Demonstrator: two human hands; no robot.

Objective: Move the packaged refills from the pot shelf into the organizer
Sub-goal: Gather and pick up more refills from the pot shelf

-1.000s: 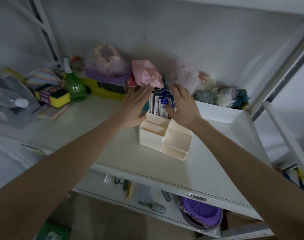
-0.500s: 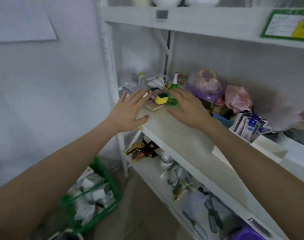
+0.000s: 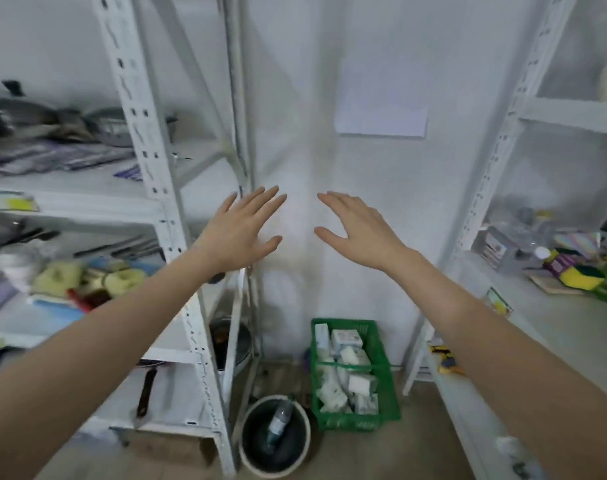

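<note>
Both hands, the left hand point(image 3: 241, 230) and the right hand point(image 3: 355, 228), hang spread and empty in open air before a bare wall. Up and left of the left hand, flat purple packets point(image 3: 49, 157), probably the refills, lie under pots point(image 3: 111, 128). They look light, thin, slippery: pinch an edge. A shelf post point(image 3: 146, 161) stands between.

Person, head view: two bare forearms, no sleeves in frame. Left hand point(image 3: 241, 230) and right hand point(image 3: 359, 228) bare, ungloved; no rings, watch or bands visible on fingers or wrists. Nails short, unpainted as far as shows.
</note>
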